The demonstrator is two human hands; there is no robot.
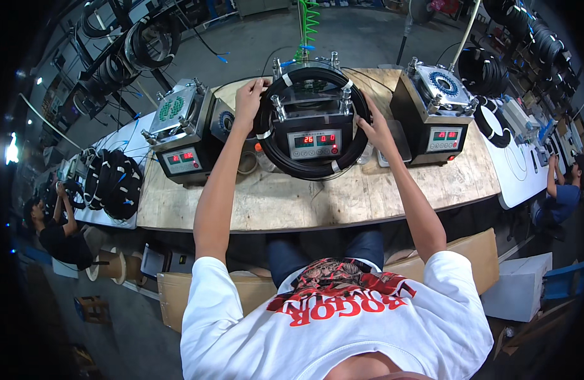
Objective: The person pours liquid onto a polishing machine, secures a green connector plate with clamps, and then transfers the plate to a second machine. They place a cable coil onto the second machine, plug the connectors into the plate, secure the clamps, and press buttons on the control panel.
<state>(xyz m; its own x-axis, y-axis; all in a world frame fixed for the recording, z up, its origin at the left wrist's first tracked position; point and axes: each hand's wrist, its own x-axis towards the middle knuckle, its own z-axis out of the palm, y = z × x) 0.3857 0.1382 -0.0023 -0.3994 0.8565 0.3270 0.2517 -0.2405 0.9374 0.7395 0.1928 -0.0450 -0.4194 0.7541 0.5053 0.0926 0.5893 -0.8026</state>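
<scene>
A large coil of black cable [292, 166], bound with several white ties, is held upright between my hands above the wooden bench. My left hand [247, 104] grips its upper left side, with the fingers curled at the rim. On the coil's right side, my right hand [375, 130] has its thumb at the front and its fingers behind, partly hidden. Through the ring shows the middle machine [344, 140], a black box with a lit red display and a clear plate on metal posts. The coil covers parts of this machine.
Similar machines stand at the left [184, 163] and right [443, 136] of the wooden bench [393, 196]. A tape roll [246, 163] lies near my left forearm. Black cable coils [114, 183] rest on the left table. One person works at each side. A green spiral hose [310, 28] hangs behind.
</scene>
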